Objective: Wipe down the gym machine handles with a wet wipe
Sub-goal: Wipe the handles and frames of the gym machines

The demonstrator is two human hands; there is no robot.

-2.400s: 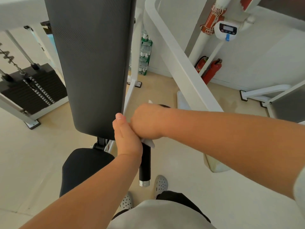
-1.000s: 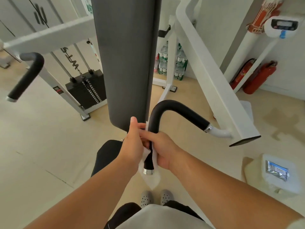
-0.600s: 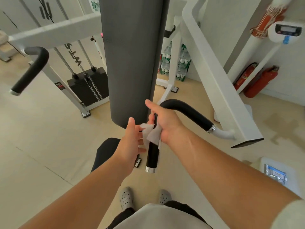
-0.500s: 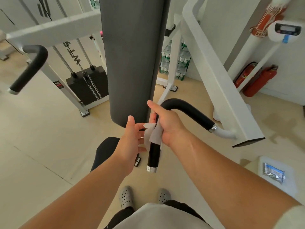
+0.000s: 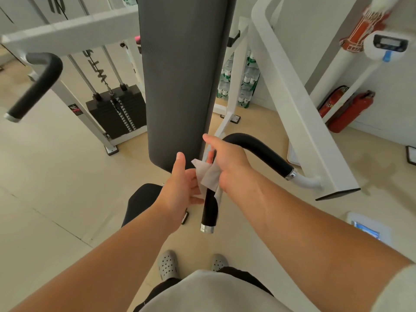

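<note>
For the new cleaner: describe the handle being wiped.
Find the tall grey back pad. Right of its lower end, a curved black handle drops to a chrome cap. Unlike the bare handle far left, a white wipe wraps it.

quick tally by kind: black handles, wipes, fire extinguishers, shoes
black padded machine handles: 2
white wet wipe: 1
red fire extinguishers: 2
grey perforated clogs: 2
total: 7

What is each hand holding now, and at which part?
The right hand grips the wet wipe wrapped round the black handle, just below its bend. The left hand, open beside the wipe, holds nothing.
</note>
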